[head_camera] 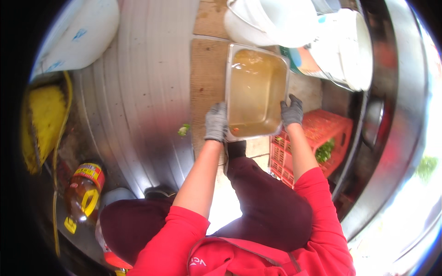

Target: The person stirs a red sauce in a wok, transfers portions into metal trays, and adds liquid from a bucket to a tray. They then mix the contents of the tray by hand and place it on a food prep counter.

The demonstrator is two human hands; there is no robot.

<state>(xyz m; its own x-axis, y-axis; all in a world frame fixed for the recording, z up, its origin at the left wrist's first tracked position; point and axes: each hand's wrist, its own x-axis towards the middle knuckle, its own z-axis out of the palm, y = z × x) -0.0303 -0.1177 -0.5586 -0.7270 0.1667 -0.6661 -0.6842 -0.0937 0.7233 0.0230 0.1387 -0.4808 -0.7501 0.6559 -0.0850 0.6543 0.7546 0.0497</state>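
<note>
Before me is a rectangular stainless steel pan with murky yellowish water in it and a small orange scrap near its close end. My left hand, in a grey glove, grips the pan's left rim close to the near corner. On the opposite side my right hand, gloved too, has its thumb and fingers at the right rim. The undersides of both grips are hidden. The pan is above the tiled floor, in front of my shoe; whether it rests there or is lifted I cannot tell.
White plastic buckets lie or stand beyond the pan, one with a wire handle. A red plastic crate holding greens is at the right. Ribbed sheet metal runs along the left, near a bottle of brown liquid and a yellow container.
</note>
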